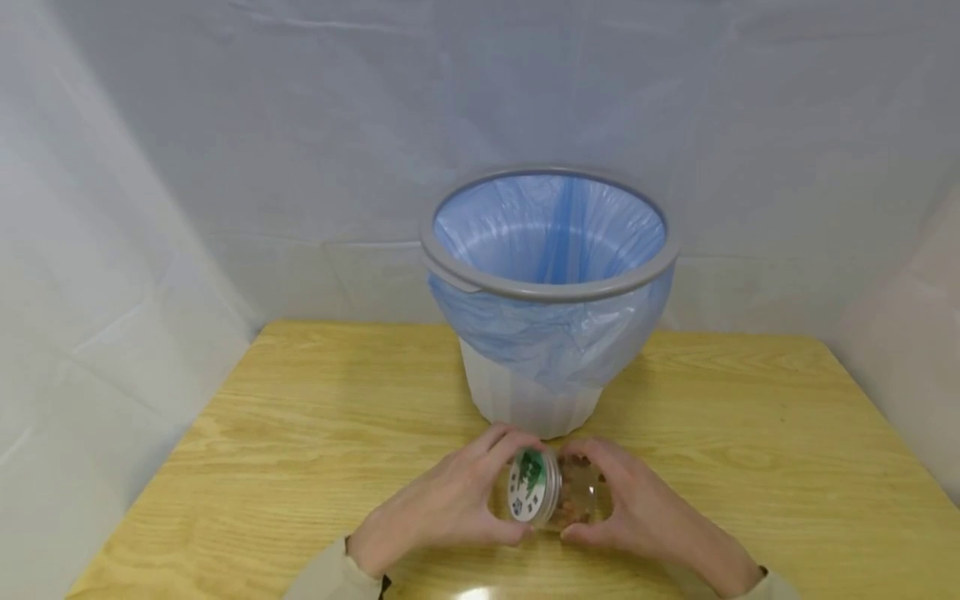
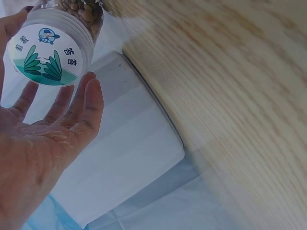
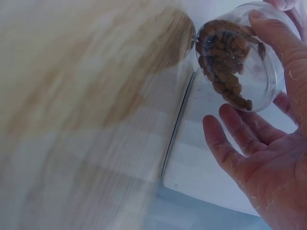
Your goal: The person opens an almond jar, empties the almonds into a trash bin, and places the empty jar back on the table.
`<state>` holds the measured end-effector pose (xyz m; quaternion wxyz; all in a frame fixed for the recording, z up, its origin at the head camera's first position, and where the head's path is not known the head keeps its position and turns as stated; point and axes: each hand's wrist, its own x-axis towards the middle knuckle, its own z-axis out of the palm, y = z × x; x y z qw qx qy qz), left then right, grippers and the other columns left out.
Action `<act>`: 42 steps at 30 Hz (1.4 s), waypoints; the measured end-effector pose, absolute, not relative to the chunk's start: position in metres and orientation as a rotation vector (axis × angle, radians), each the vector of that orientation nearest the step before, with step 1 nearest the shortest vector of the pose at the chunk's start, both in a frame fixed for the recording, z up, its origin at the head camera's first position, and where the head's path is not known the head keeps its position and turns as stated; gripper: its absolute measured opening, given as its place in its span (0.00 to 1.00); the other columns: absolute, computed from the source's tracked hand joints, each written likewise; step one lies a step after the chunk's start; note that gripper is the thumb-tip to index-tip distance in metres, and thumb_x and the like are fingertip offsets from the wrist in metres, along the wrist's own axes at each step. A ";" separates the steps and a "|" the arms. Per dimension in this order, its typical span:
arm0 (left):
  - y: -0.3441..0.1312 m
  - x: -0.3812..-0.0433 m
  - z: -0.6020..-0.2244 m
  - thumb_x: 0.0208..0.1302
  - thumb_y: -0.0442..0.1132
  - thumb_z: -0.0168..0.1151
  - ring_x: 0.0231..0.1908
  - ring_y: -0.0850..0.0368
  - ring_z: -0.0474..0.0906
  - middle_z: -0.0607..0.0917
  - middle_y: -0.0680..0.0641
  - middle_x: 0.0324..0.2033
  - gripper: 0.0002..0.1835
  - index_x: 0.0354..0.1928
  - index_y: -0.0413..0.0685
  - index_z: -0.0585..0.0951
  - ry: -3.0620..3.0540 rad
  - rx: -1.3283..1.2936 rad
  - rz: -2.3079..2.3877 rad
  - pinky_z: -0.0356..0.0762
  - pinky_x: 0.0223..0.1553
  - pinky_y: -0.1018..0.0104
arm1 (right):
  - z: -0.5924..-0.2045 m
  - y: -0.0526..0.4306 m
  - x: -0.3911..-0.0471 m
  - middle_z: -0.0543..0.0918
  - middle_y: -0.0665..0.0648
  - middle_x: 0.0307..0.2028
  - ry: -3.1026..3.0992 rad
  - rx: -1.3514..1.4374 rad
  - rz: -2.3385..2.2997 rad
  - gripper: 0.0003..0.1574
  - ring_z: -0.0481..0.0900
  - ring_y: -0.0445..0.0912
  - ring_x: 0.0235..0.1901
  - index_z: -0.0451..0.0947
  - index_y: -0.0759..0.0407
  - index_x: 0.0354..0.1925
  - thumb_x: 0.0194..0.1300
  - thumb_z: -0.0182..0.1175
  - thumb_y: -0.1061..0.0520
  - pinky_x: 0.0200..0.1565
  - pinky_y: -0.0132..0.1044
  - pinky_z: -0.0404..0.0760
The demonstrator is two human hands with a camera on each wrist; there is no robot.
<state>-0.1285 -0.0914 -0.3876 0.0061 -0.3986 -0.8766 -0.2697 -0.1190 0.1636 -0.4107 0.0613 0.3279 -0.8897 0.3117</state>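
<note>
A clear plastic jar (image 1: pixel 579 492) lies on its side between my hands, with small brown nuts or seeds piled along its lower wall. Its screw lid (image 1: pixel 529 487) faces left and bears a white and green label with dark characters. My left hand (image 1: pixel 468 492) curls around the lid, thumb on the near edge and fingers on the far edge. Around the jar's base end, my right hand (image 1: pixel 637 508) grips with thumb and fingers. In the right wrist view the nuts (image 3: pixel 223 62) show through the clear bottom.
Just beyond my hands stands a white waste bin (image 1: pixel 525 400) with a grey rim ring (image 1: pixel 551 292) and a blue bag (image 1: pixel 517 333) folded over its edge. The bin is on a wood-grain table (image 1: pixel 337 417). Pale sheeting (image 1: pixel 300 125) hangs behind and at both sides.
</note>
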 end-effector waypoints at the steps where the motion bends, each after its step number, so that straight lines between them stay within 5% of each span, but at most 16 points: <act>1: -0.092 -0.128 -0.387 0.43 0.55 0.71 0.49 0.65 0.73 0.68 0.59 0.55 0.44 0.64 0.67 0.62 -2.751 -1.245 -0.850 0.77 0.49 0.71 | -0.411 0.163 -0.119 0.74 0.40 0.51 -2.689 0.992 0.948 0.47 0.74 0.37 0.51 0.66 0.42 0.57 0.41 0.75 0.39 0.51 0.39 0.79; 27: -0.092 -0.126 -0.386 0.49 0.61 0.66 0.52 0.64 0.72 0.68 0.58 0.58 0.42 0.66 0.67 0.59 -2.768 -1.214 -0.858 0.76 0.53 0.66 | -0.405 0.162 -0.118 0.71 0.35 0.55 -2.663 1.036 0.887 0.50 0.74 0.37 0.54 0.64 0.36 0.60 0.40 0.76 0.44 0.54 0.38 0.78; 42: -0.092 -0.133 -0.390 0.46 0.49 0.72 0.58 0.63 0.68 0.67 0.57 0.61 0.42 0.65 0.69 0.64 -2.537 -1.380 -0.755 0.74 0.57 0.64 | -0.408 0.164 -0.119 0.71 0.38 0.57 -2.639 1.040 0.882 0.51 0.73 0.37 0.55 0.62 0.39 0.63 0.42 0.75 0.42 0.53 0.39 0.79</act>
